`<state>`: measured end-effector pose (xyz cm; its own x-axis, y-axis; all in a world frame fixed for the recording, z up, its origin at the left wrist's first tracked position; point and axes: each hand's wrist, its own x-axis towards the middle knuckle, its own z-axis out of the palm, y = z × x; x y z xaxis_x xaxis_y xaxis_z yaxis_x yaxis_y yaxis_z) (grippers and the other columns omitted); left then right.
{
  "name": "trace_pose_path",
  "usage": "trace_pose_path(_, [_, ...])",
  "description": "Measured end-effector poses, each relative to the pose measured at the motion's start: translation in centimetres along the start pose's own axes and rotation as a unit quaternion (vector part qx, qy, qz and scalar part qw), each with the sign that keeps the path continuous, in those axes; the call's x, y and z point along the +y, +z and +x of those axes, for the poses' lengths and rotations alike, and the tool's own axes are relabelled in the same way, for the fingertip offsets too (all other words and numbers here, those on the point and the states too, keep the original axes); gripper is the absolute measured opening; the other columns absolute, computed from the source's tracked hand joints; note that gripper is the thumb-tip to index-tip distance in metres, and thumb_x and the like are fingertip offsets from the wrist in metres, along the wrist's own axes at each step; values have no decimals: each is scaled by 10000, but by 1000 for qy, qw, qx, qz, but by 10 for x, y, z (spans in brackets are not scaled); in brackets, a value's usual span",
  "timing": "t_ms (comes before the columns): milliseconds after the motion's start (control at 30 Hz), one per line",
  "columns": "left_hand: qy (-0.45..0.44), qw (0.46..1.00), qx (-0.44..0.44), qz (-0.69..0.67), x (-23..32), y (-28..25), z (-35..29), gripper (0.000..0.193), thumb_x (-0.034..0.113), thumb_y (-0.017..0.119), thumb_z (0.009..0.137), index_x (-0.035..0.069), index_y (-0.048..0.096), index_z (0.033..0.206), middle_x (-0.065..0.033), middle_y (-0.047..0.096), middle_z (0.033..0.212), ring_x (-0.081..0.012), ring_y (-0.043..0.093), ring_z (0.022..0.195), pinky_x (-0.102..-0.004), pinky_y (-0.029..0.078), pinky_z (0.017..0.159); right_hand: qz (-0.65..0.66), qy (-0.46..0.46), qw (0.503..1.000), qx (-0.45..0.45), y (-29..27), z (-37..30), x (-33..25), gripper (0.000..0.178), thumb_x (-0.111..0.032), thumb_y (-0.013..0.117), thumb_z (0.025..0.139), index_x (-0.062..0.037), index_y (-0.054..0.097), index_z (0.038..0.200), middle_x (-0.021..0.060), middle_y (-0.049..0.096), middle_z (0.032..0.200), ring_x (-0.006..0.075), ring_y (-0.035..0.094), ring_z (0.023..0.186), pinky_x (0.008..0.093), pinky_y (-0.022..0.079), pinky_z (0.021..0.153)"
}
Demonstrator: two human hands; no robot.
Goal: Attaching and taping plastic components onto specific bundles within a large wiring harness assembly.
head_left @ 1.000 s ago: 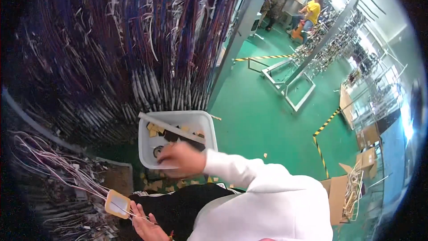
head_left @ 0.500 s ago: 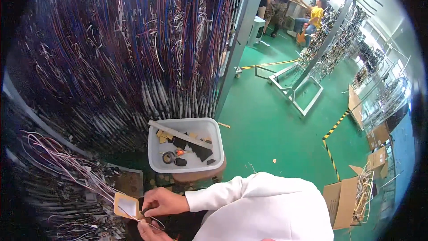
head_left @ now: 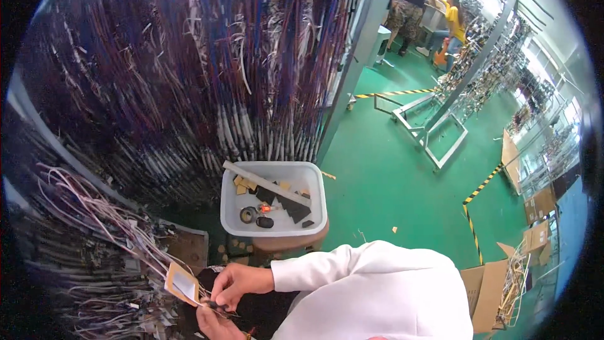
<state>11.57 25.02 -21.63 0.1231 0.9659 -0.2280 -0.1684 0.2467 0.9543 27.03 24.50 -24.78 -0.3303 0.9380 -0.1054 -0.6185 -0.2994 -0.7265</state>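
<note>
Both my hands are together at the lower left, at the near end of a bundle of pink and white wires (head_left: 135, 245). From below, my left hand (head_left: 217, 325) pinches the wires near their ends. My right hand (head_left: 244, 284), in a white sleeve, presses thumb and fingers on a small black piece (head_left: 218, 306) at the same spot; it looks like tape, but the fingers partly cover it. Just beyond the fingertips is a flat tan-framed piece with a white middle (head_left: 184, 284), lying against the wires.
A white plastic tub (head_left: 274, 234) holds a tape roll (head_left: 248, 215), black strips, tan pieces and a long pale bar. Behind it hangs a dense wall of wires (head_left: 189, 56). A wheeled metal rack (head_left: 434, 135) stands on the green floor, with cardboard boxes (head_left: 487, 289) at right. Two people are far off.
My right hand has shifted down toward my left, and its fingers have closed in on the black piece. The tan-framed piece has tilted. The whole view has shifted slightly.
</note>
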Motion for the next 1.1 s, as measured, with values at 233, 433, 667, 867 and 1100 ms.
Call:
trace_pose_path(233, [68,991,-64,95,-5,-6,11,240,141,497,920,-66,581,1008,-76,599,929,-154,567,819,-284,454,706,-27,54,996,62,0,-5,-4,184,-150,642,844,9,648,937,90,637,932,148,628,729,277,539,660])
trace_pose_path(433, [-31,991,-43,-126,-20,-15,13,215,122,516,922,-43,591,1038,-80,602,1048,-124,577,895,-255,463,778,-122,-20,987,100,12,-3,-16,142,-55,650,822,46,662,921,92,625,897,130,603,719,244,505,655])
trace_pose_path(667, [-21,985,-63,-161,-22,-25,13,218,133,520,926,-24,593,1059,-82,602,1054,-117,581,898,-262,474,798,-148,-33,985,85,20,7,-14,97,-22,635,824,46,651,891,69,618,844,101,592,716,212,493,643])
trace_pose_path(867, [-35,965,-101,-240,-24,-26,15,214,139,520,926,-10,591,1061,-107,587,1121,-152,592,944,-285,482,849,-121,-25,987,106,24,8,-7,78,-45,603,840,20,586,880,15,602,793,70,564,678,188,468,603])
trace_pose_path(1100, [-77,951,-91,-284,-25,-23,16,224,142,527,922,-5,592,1078,-111,581,1153,-146,588,977,-266,481,852,-113,-38,985,125,20,9,-4,82,-48,591,845,12,576,899,15,600,802,63,557,670,193,469,589])
